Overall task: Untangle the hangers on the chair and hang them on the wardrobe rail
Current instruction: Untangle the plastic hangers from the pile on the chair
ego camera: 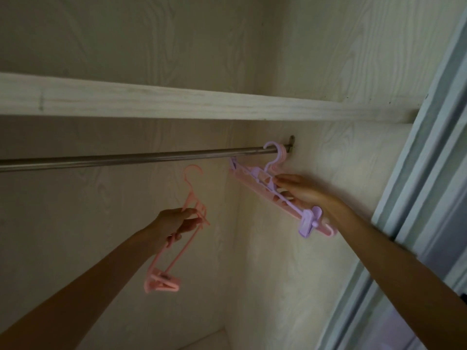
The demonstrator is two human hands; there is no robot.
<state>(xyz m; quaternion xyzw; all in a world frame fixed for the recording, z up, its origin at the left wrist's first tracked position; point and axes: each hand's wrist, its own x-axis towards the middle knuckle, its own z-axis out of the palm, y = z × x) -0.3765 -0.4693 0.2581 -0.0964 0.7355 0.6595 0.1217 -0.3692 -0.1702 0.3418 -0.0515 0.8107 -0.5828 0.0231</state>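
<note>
Your left hand (174, 224) fingers pinching a pink hanger (174, 248) below the rail (126, 159), your right hand (300, 192) fingers gripping hung hangers (273, 190)

You had one view only, from the head camera, tilted up and forward into the wardrobe at close range. The rail (131, 159) ran across above your left hand (174, 224), meeting the side wall just above your right hand (300, 190). Both forearms reached in from the lower corners.
</note>
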